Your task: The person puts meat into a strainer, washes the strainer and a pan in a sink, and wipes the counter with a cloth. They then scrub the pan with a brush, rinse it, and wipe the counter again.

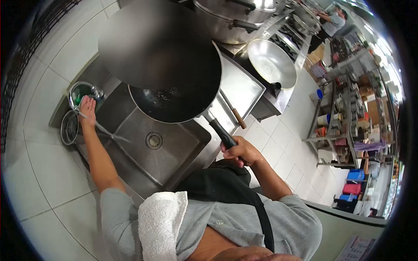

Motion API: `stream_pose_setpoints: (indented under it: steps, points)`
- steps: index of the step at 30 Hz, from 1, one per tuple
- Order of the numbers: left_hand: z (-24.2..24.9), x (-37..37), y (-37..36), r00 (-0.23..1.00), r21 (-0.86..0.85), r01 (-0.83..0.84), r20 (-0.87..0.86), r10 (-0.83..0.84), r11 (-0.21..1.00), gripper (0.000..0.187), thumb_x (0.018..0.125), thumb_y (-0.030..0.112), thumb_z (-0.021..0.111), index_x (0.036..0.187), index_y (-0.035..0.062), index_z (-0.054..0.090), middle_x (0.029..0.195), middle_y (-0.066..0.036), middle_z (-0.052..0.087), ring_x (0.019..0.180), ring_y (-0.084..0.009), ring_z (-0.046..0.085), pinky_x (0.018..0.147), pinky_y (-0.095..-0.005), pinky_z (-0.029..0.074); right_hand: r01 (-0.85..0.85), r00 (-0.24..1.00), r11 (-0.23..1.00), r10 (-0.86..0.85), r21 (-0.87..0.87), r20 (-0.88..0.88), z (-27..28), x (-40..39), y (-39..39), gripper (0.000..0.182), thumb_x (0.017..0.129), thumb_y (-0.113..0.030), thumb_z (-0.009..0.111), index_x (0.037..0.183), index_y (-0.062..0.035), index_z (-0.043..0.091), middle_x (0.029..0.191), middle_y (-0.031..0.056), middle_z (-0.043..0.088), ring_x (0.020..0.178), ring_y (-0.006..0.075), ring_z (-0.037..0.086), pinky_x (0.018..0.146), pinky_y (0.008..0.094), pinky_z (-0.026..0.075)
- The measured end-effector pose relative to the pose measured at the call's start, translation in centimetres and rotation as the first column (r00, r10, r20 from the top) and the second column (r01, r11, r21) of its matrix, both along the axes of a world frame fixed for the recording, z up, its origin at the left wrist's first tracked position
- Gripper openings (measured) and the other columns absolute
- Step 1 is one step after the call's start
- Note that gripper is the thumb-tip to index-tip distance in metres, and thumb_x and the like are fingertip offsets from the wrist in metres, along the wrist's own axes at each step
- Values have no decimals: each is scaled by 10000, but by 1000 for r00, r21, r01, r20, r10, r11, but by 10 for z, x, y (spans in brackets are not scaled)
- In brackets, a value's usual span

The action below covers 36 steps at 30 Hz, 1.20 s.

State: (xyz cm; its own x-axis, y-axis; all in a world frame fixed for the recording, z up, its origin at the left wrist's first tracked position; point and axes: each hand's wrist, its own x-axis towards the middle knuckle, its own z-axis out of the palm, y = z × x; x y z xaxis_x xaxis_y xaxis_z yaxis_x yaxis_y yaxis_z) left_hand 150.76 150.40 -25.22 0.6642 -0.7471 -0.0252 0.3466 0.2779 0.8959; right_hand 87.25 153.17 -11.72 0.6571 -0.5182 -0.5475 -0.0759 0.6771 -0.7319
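My right hand (pixel 240 151) is wrapped round the black handle (pixel 222 134) of a large dark wok (pixel 167 106). The wok is held tilted over a steel sink (pixel 174 139), with wet streaks on its inner wall; a blurred patch covers much of it. At the sink's back left corner, my left hand (pixel 88 111) stretches its fingers out at the edge of a small round metal bowl (pixel 74 96). Something green (pixel 82 92) shows in that bowl by the fingertips. A thin tap spout (pixel 106 131) runs from beside this hand over the basin.
A round strainer (pixel 69 127) sits below the bowl. Beyond the wok stand a large steel pot (pixel 230 26) and a pale wok (pixel 272 63). A wooden-handled tool (pixel 238 118) lies on the counter. Shelves (pixel 335 135) fill the right side; another person (pixel 333 24) works far back.
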Motion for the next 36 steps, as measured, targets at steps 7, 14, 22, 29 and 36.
stream_pose_setpoints:
  steps: [7,14,22,29,36]
  points:
    - [-8,-113,15,973,365,-160,215,84,917,442,876,182,589,1275,29,475,1201,-84,559,1074,-171,535,908,-303,414,270,889,936,-332,226,314,42,-75,13,212,723,-32,629,876,9,487,459,10,399,309,85,389,259,226,306]
    - [21,-394,-5,858,307,392,218,-465,867,459,868,183,605,1258,-18,472,1058,-107,613,922,-167,595,793,-273,470,484,588,833,-536,268,606,68,-190,-38,226,777,-48,468,961,77,425,490,30,419,299,101,389,242,242,343]
    - [-24,-596,-98,321,482,-222,857,-403,848,749,752,196,694,1320,-82,293,1045,-222,586,946,-238,594,874,-361,454,676,696,736,-617,-43,367,21,-390,-245,119,815,-109,514,878,-9,498,503,-15,420,307,82,370,261,222,334]
    - [28,-609,-58,907,729,-207,393,-150,652,254,747,84,587,959,42,454,487,-12,405,314,-103,384,264,-262,293,577,796,817,-559,-8,233,-80,-507,-458,197,801,-162,578,666,-127,439,509,-50,416,369,60,377,326,209,301]
    - [98,-700,16,535,578,-542,797,-280,609,186,729,112,671,787,38,510,652,-39,491,612,-150,468,576,-291,400,399,901,916,-399,37,171,-167,-538,-564,132,797,-183,604,729,-106,521,497,-48,438,354,68,379,325,208,301]
